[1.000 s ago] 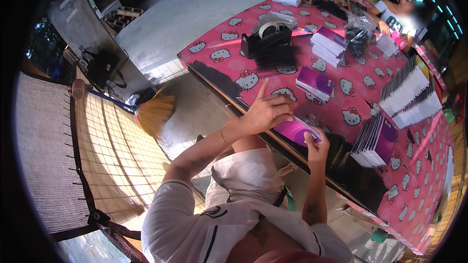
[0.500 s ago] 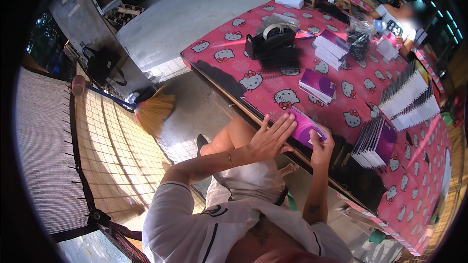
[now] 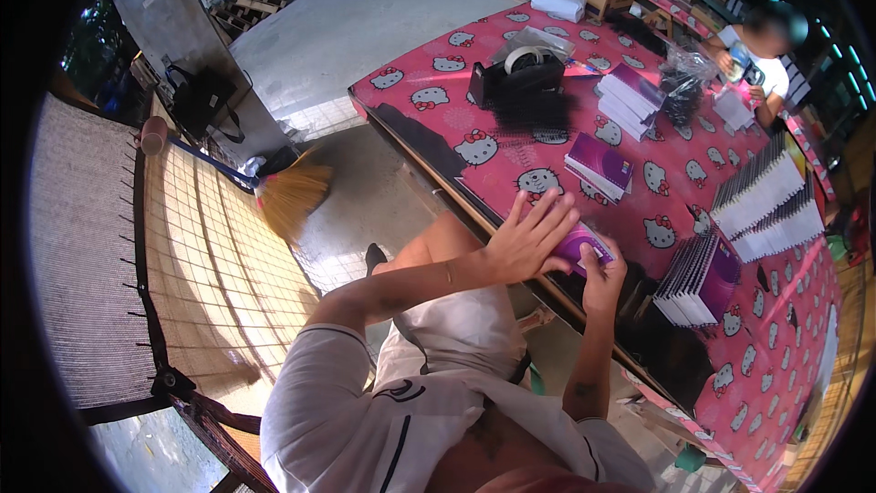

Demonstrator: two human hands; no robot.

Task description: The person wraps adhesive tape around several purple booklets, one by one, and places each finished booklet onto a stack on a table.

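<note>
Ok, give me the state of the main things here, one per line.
Purple notebook: closed, in the right hand
Left hand: open, fingers spread over the notebook
Right hand: closed on the notebook's edge
Tape dispenser: upright, loaded with a tape roll
Spiral-bound notebooks: closed, stacked

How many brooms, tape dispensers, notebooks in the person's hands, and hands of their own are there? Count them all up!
Broom: 1
Tape dispenser: 1
Held notebook: 1
Hands: 2, left hand and right hand
Total: 5
</note>
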